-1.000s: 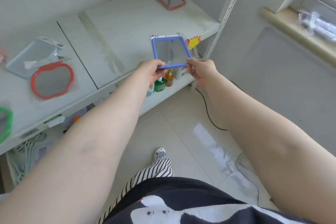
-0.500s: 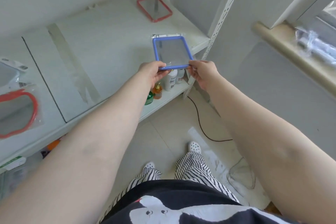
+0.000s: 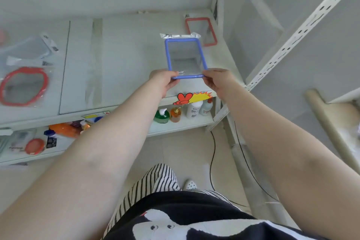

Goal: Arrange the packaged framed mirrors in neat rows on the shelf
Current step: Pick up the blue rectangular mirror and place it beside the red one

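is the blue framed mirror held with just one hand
No, the left hand and right hand each grip a near corner of the blue framed mirror.

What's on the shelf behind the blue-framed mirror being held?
Behind the blue-framed mirror, a red-framed rectangular mirror lies flat in the shelf's back right corner. The rest there looks bare. The left hand and right hand hide the strip beneath the mirror's near edge.
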Demonstrator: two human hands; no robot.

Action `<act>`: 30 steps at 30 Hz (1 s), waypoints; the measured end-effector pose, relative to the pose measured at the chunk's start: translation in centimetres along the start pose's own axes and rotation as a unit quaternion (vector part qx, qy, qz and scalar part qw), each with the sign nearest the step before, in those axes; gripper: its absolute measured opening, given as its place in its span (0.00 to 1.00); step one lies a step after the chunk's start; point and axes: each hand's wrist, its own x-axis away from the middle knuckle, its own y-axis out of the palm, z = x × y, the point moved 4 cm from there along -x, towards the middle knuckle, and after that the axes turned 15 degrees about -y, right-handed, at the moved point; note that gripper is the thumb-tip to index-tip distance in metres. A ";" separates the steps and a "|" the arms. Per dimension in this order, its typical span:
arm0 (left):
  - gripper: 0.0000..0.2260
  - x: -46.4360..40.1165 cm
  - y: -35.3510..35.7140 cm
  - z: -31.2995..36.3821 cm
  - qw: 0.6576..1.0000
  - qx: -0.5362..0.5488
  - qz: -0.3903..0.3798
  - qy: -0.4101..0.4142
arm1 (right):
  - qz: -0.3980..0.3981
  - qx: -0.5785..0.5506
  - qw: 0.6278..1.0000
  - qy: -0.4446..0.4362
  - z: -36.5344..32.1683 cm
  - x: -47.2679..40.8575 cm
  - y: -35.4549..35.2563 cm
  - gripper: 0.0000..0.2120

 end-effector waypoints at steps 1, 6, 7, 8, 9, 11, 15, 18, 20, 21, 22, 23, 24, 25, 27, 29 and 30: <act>0.08 -0.3 -0.3 0.5 1.000 0.005 0.011 0.007 | -0.005 -0.015 1.000 -0.001 -0.1 -0.8 0.7 0.05; 0.05 -2.7 -0.9 3.3 0.999 0.023 0.022 0.026 | -0.022 -0.034 0.999 0.006 -0.9 -4.9 3.7 0.07; 0.05 -3.3 -0.7 4.0 0.999 0.030 0.020 0.023 | -0.021 -0.031 0.999 0.005 -1.1 -5.9 4.2 0.07; 0.05 -4.0 -0.6 4.8 0.999 0.033 0.017 0.020 | -0.017 -0.028 0.999 0.002 -1.4 -6.9 4.6 0.07; 0.05 -4.5 -0.4 5.6 0.999 0.032 0.015 0.020 | -0.012 -0.026 1.000 -0.002 -1.6 -7.9 5.1 0.07; 0.13 -5.8 -0.1 7.2 1.000 0.019 0.014 0.021 | -0.004 -0.024 1.000 -0.006 -1.9 -9.7 5.9 0.07; 0.18 -8.3 0.0 10.1 0.999 0.009 0.018 0.025 | 0.021 -0.034 0.999 0.000 -1.7 -12.8 7.3 0.07; 0.18 -9.7 0.0 11.3 0.999 0.006 0.039 0.027 | 0.023 -0.040 0.999 0.006 -1.2 -14.8 8.3 0.06; 0.18 -10.9 0.2 11.9 0.998 -0.003 0.051 0.040 | 0.022 -0.042 0.999 -0.002 -1.1 -16.1 8.8 0.12; 0.18 -11.6 0.2 12.2 0.997 -0.009 0.055 0.051 | 0.019 -0.036 0.999 -0.007 -1.0 -16.8 9.0 0.13; 0.18 -12.3 0.4 12.4 0.996 -0.015 0.059 0.062 | 0.017 -0.028 0.999 -0.013 -0.8 -17.4 9.2 0.14; 0.18 -13.2 0.5 12.5 0.995 -0.017 0.064 0.073 | 0.017 -0.023 0.999 -0.020 -0.7 -18.1 9.3 0.14; 0.18 -13.8 0.7 12.7 0.994 -0.023 0.069 0.082 | 0.019 -0.019 0.999 -0.027 -0.7 -18.7 9.3 0.15; 0.18 -14.4 0.9 12.8 0.992 -0.033 0.076 0.092 | 0.023 -0.014 0.999 -0.035 -0.5 -19.4 9.3 0.15; 0.16 -15.7 1.3 13.0 0.987 -0.063 0.103 0.109 | 0.029 0.003 0.998 -0.051 -0.3 -20.6 9.3 0.14; 0.16 -17.2 1.4 12.8 0.980 -0.089 0.135 0.119 | 0.035 0.038 0.996 -0.071 0.2 -21.4 9.4 0.13; 0.15 -18.0 1.3 12.7 0.976 -0.098 0.151 0.122 | 0.042 0.070 0.993 -0.084 0.4 -21.8 9.4 0.12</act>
